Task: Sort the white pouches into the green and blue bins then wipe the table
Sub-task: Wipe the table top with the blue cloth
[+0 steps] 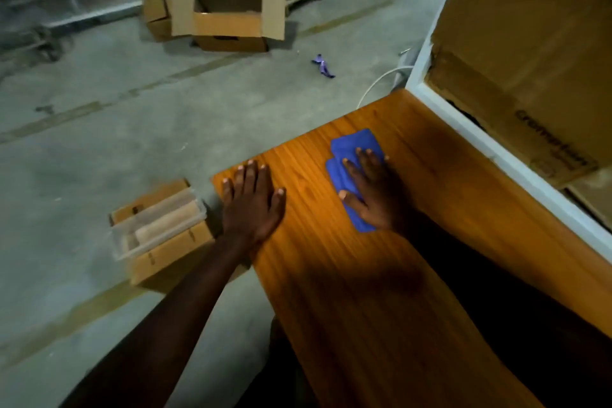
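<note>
The wiping step looks to be in hand, judging by what lies where. The right hand [371, 190] presses flat, fingers straight and spread, on a folded blue cloth [354, 156] that lies on the wooden tabletop [364, 291], at about one o'clock from the frame's centre. The left hand [253, 200] rests flat and spread on the tabletop's far left corner, at about eleven o'clock, holding nothing; it seems to steady the person.

No white pouches and no green or blue bins show in this view, so the sorting appears finished or lies out of frame; I cannot tell which. The next move probably calls for sliding the cloth across the bare wood under even pressure, covering the near stretch toward six o'clock.

Counted: two hands, one blue cloth, one tabletop. On the floor, one open cardboard box [231, 20] at twelve o'clock, one clear plastic container [159, 222] on a smaller carton at nine o'clock, and one purple scrap [323, 66].
</note>
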Demonstrator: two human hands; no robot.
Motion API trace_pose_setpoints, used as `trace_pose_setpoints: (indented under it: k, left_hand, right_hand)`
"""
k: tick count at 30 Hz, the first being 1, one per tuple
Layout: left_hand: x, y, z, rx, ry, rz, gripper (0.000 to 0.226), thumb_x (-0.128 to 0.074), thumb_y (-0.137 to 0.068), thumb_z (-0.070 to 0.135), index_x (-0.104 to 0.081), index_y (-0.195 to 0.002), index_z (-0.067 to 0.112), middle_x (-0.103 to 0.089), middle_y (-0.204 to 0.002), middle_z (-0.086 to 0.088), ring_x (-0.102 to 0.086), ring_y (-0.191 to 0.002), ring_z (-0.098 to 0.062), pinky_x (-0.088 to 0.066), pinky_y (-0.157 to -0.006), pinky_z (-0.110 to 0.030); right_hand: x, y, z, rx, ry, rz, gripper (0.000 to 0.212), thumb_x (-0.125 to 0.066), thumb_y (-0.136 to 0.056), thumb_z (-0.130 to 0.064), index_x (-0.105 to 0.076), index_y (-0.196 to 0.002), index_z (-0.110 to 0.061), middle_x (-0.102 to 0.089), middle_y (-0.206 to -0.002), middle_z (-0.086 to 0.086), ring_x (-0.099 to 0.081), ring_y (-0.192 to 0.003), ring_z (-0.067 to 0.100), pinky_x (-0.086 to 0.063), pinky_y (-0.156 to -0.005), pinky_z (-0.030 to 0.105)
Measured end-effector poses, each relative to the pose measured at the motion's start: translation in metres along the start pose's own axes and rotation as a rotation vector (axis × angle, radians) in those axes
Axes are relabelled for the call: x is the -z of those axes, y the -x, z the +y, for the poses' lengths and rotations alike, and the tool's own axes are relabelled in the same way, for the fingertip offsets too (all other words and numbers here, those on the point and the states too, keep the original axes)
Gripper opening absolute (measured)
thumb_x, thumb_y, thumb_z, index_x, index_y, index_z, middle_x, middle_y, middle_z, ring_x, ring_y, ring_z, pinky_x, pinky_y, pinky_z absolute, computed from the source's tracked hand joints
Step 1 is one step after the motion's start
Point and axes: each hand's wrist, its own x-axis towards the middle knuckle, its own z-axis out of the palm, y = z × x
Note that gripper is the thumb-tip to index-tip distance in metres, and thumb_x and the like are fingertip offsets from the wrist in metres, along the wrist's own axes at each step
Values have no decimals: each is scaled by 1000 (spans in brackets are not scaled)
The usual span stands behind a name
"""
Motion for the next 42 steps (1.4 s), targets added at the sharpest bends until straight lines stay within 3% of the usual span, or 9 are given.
trace_pose_setpoints:
  k: [5,8,12,20,24,26,30,38,42]
  left_hand:
    - [7,26,7,16,60,-54,58,-30,-104,45,-26,-155,19,-16,-164,-9,-10,-151,-32,-6,-120,-55]
    - [3,65,19,-4,51,-52,61,-29,-102,48,-25,-155,19,-17,-164,-10,-10,-151,-34,-8,-119,-57]
    - [-15,113,60,-5,45,-63,67,-33,-101,53,-20,-157,19,-11,-165,-10,-4,-152,-30,-2,-119,-54]
    - [-33,127,74,-22,-62,6,77,-5,-98,64,-6,-158,16,0,-166,-11,7,-152,-27,7,-119,-52]
    - [-30,128,75,-14,-62,-4,76,-6,-98,63,-4,-158,17,1,-166,-10,8,-152,-26,7,-120,-51]
    - [-28,129,76,-4,-66,-24,75,-7,-98,62,-3,-158,16,3,-166,-10,10,-152,-26,8,-120,-51]
    - [-19,137,83,-4,-50,-55,75,-13,-100,58,-7,-158,12,1,-166,-10,6,-152,-26,5,-121,-51]
    - [-32,228,113,-96,-31,-97,68,-20,-103,49,-13,-157,8,-5,-166,-10,1,-153,-26,0,-122,-47]
    - [-39,276,131,-54,0,-115,66,-21,-105,47,-12,-157,9,-4,-166,-10,3,-153,-26,4,-122,-47]
  right_hand:
    - [-10,125,-123,244,-20,135,69,-34,-99,-61,-42,-152,-17,-35,-158,20,-32,-147,38,-25,-118,57]
    - [-10,189,-143,281,-68,148,65,-37,-99,-58,-45,-150,-18,-36,-158,17,-31,-148,35,-24,-119,56]
    - [0,196,-73,115,-56,68,62,-39,-98,-56,-47,-149,-22,-40,-157,14,-37,-146,32,-30,-116,56]
    - [27,170,136,-400,138,-92,60,-35,-100,-49,-54,-142,-10,-53,-143,25,-56,-127,44,-48,-100,62]
    - [43,164,173,-501,33,-163,69,-27,-102,-58,-23,-158,-18,-19,-164,17,-20,-151,40,-16,-121,59]
    - [37,172,160,-455,46,-113,68,-34,-103,-52,-25,-157,-11,-23,-161,25,-24,-148,44,-17,-118,61]
    - [17,210,86,-248,99,-35,66,-30,-105,-52,-46,-147,-4,-46,-145,33,-49,-130,51,-42,-102,65]
    - [13,342,-99,94,13,60,69,-37,-99,-56,-42,-151,-13,-36,-156,24,-32,-147,41,-24,-118,58]
    - [13,395,-109,201,-5,60,66,-31,-100,-56,-42,-152,-16,-35,-158,20,-31,-148,37,-23,-119,56]
